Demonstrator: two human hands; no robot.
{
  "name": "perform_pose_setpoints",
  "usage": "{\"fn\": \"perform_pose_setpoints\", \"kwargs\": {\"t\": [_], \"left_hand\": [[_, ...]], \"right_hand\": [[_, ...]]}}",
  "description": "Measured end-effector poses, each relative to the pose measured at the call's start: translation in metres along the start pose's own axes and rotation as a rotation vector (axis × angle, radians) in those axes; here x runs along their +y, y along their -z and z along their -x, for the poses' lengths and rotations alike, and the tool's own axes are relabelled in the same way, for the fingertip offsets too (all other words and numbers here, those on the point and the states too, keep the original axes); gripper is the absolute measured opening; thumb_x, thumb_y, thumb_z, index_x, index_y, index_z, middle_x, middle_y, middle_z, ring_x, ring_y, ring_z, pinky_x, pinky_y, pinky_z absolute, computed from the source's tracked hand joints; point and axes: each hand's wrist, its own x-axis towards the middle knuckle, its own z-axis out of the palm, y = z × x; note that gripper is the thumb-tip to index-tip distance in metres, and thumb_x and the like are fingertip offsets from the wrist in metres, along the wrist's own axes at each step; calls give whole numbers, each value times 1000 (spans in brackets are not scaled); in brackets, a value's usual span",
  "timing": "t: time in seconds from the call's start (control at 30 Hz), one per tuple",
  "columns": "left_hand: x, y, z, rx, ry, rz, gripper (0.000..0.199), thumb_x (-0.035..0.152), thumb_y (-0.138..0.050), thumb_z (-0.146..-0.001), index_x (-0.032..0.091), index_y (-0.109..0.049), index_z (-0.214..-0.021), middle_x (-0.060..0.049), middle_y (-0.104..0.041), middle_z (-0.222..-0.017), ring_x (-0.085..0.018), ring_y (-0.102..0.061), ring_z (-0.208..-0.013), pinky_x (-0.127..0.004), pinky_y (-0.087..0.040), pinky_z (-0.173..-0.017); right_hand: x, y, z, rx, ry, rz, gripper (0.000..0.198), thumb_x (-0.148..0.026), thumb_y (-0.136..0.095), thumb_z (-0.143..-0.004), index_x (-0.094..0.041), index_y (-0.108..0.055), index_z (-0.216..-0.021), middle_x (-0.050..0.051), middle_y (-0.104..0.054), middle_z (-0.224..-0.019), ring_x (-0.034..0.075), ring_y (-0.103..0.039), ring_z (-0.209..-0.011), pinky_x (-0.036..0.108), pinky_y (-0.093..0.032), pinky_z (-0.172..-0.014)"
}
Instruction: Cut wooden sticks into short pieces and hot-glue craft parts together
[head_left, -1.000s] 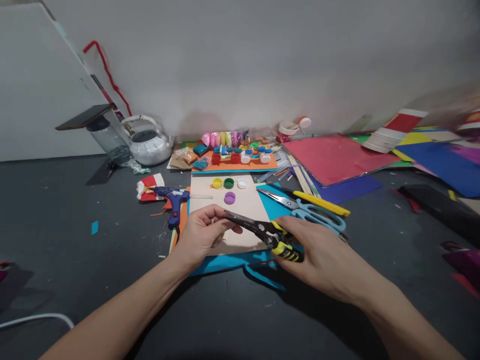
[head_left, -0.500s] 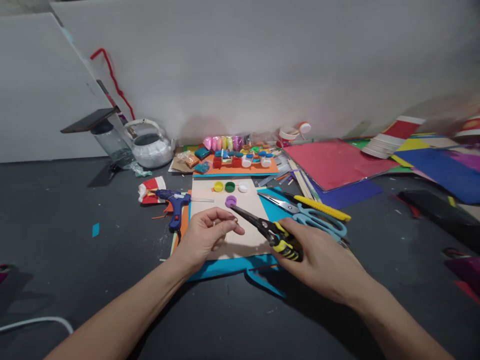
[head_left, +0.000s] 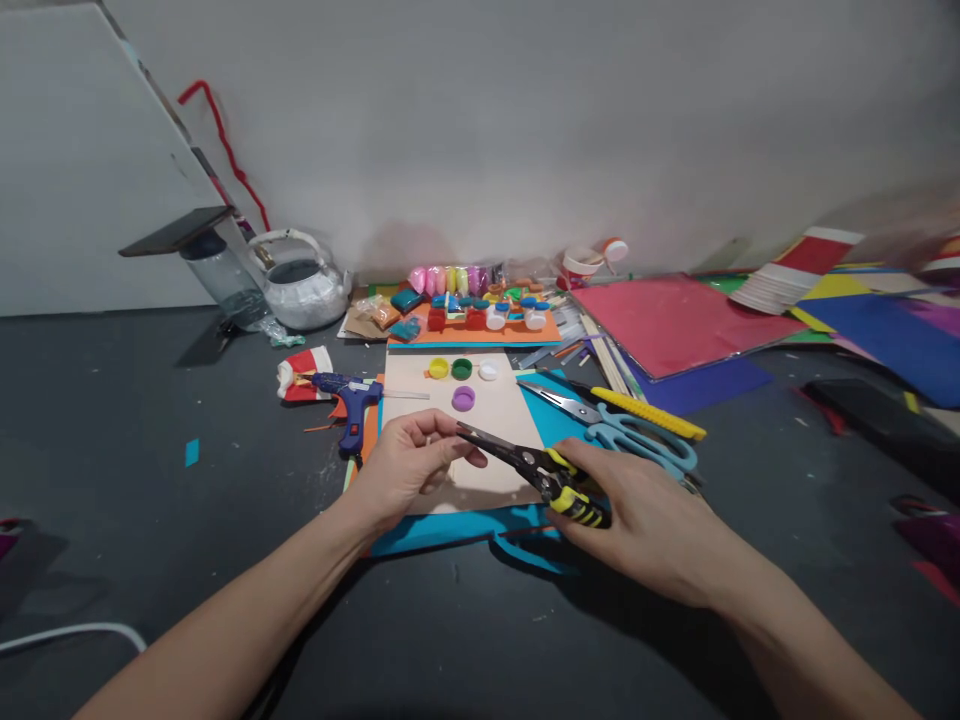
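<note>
My right hand (head_left: 637, 510) is wrapped round the yellow-and-black handles of long-nose pliers (head_left: 529, 458), whose jaws point left. The tip of the jaws meets the fingertips of my left hand (head_left: 412, 460). Those left fingers are pinched together; anything between them is too small or hidden to make out. Below both hands lies a cream sheet (head_left: 495, 485) on blue paper (head_left: 450, 530). Just beyond the pliers' tip sits a purple bottle cap (head_left: 463, 398), with a yellow cap (head_left: 439, 369), a green cap (head_left: 461, 369) and a white cap (head_left: 488, 370) behind it.
A blue glue gun (head_left: 356, 405) lies left of the sheet. Scissors (head_left: 622, 430) and a yellow cutter (head_left: 649, 412) lie right. Behind stand a white kettle (head_left: 304, 295), a glass jar (head_left: 225, 275) and packs of coloured clay (head_left: 450, 280). Red paper (head_left: 682, 320) lies back right.
The pliers' tip has moved from in front of the purple cap down to my left fingertips. My left hand stays pinched in nearly the same place. The view has shifted slightly.
</note>
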Motion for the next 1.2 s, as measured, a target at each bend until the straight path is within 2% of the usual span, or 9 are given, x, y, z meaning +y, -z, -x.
{"fn": "perform_pose_setpoints", "kwargs": {"t": [0.23,0.47,0.6,0.73,0.83,1.0,1.2], "left_hand": [[3,6,-2,-50,22,-70,27,32,-75,-68,13,-57,-76,-3,-69,-63,0,-24,-34,-17,-14,-36],[2,4,0,-84,44,-66,26,31,-73,-71,15,-53,-74,-3,-69,-64,1,-23,-35,-17,-13,-36],[4,1,2,-67,26,-59,23,29,-71,-73,15,-53,-74,-1,-68,-65,1,-23,-35,-17,-13,-36],[5,1,3,-66,-13,-89,18,29,-69,-76,14,-59,-79,-2,-69,-69,0,-25,-37,-18,-14,-37],[4,2,4,-57,-23,-84,17,30,-68,-77,15,-60,-81,-2,-70,-70,0,-24,-36,-18,-14,-37],[4,2,2,-47,-40,-69,19,29,-69,-76,14,-59,-79,-2,-70,-68,1,-24,-35,-18,-13,-37],[2,1,-1,-26,-51,-59,26,32,-73,-72,15,-54,-77,-2,-70,-64,1,-23,-33,-18,-10,-35]], "right_hand": [[-1,4,2,-12,8,-36,30,-33,-59,-77,-21,-61,-105,7,-70,-97,25,-66,-85,29,-45,-65],[-3,5,3,-74,-29,-2,13,-28,-58,-78,-22,-56,-89,4,-66,-83,21,-60,-71,27,-38,-58],[-4,2,2,-43,-37,49,7,-27,-55,-80,-22,-53,-83,3,-64,-75,20,-58,-65,27,-33,-55],[-2,0,-1,30,-64,-14,22,-39,-52,-86,-20,-55,-95,6,-67,-83,23,-62,-73,28,-38,-57],[0,0,-1,11,-43,-43,34,-46,-50,-87,-19,-55,-108,9,-68,-96,25,-64,-80,29,-41,-60],[-2,2,1,-34,-41,-1,31,-37,-56,-82,-20,-56,-107,9,-68,-99,27,-65,-87,31,-44,-65],[-8,5,1,-111,-73,-4,23,-32,-55,-78,-21,-55,-99,5,-67,-89,26,-64,-83,30,-41,-63]]}}
